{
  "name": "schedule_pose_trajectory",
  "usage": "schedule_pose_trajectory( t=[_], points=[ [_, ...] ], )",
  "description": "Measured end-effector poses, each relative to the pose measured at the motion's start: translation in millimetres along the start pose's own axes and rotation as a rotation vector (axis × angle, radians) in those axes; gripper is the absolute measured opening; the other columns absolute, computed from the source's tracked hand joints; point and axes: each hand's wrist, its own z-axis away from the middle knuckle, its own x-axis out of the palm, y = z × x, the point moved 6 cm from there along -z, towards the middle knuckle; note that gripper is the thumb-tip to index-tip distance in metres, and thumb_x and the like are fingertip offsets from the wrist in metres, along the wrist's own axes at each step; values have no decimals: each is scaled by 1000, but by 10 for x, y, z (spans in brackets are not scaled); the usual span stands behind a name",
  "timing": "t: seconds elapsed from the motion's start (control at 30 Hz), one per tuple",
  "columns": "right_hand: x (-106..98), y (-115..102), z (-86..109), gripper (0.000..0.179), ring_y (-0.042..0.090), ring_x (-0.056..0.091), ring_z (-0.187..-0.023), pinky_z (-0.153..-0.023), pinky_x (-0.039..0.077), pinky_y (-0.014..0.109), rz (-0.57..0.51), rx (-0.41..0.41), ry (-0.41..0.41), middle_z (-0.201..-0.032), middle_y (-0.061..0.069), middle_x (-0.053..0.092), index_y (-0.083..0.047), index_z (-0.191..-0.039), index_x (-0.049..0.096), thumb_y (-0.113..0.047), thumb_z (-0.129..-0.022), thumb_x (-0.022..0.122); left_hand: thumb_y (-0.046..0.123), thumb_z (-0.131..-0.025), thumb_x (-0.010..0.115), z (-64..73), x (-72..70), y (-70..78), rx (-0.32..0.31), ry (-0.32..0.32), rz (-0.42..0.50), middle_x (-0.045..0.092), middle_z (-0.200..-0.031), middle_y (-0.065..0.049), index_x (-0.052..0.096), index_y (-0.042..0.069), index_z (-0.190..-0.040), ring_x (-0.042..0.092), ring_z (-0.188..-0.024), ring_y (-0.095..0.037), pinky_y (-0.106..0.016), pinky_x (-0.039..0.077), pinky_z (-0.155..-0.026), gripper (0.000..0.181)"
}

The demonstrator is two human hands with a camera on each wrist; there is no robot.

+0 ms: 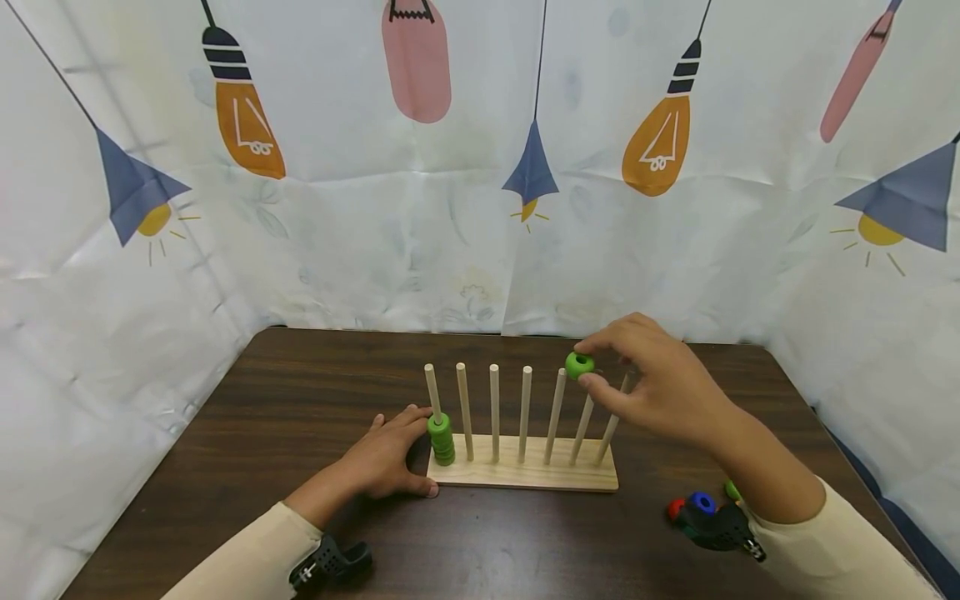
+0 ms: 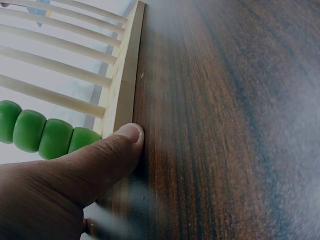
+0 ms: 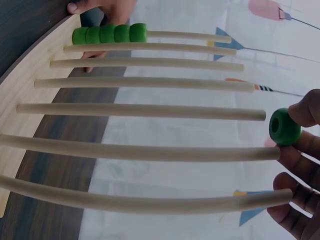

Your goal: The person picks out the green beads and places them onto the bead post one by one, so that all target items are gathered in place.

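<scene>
A wooden peg rack (image 1: 525, 473) with several upright pegs stands on the table. Several green beads (image 1: 441, 440) are stacked on its leftmost peg. My left hand (image 1: 386, 454) holds the rack's left end, with the thumb (image 2: 117, 145) at the front edge of the base and the other fingers reaching behind. My right hand (image 1: 660, 379) pinches a single green bead (image 3: 285, 127) between thumb and fingers. That bead is up at the height of the peg tops, near the right-hand pegs, and its hole shows; it is not on a peg.
Near the right forearm lie a blue bead (image 1: 703, 502), a red bead (image 1: 676, 508) and a green bead (image 1: 732, 490), partly hidden by the wrist camera (image 1: 712, 529). The dark table (image 1: 300, 400) backs onto a white curtain (image 1: 337, 250) printed with lamps.
</scene>
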Motion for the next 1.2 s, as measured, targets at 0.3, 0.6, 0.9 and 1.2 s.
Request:
schedule_pose_trajectory(
  t=[0.3,0.6,0.9,1.2],
  points=[
    [79,-21,-49,28,11,57,-101,-72,52,31,-21,8,-22,-105,-13,68,-16,-112,71,-14,-86,81,50,-72,92,3,-3,2,-12,-6,9,37,-161,-12,50,9,-151,24,-152,-37,-71,14,-116,98],
    [140,-82,-125,27,10,56,-99,-74,49,30,-35,-3,-26,-105,-13,67,-17,-113,72,-18,-87,81,50,-72,92,5,2,1,-15,-4,2,37,-161,-10,50,9,-151,24,-152,-37,-70,14,-116,98],
    [205,-144,-184,27,10,56,-98,-72,49,32,-52,-8,-35,-104,-13,68,-17,-112,73,-14,-87,81,50,-72,92,13,-11,7,-14,-9,5,37,-162,-11,48,8,-152,24,-152,-37,-70,14,-116,100],
    [277,-203,-257,25,11,58,-105,-83,52,36,-52,-20,-54,-106,-12,68,-16,-113,72,-20,-90,80,50,-73,91,13,-8,7,1,-4,14,37,-161,-11,50,10,-151,25,-152,-38,-71,14,-115,97]
  ],
)
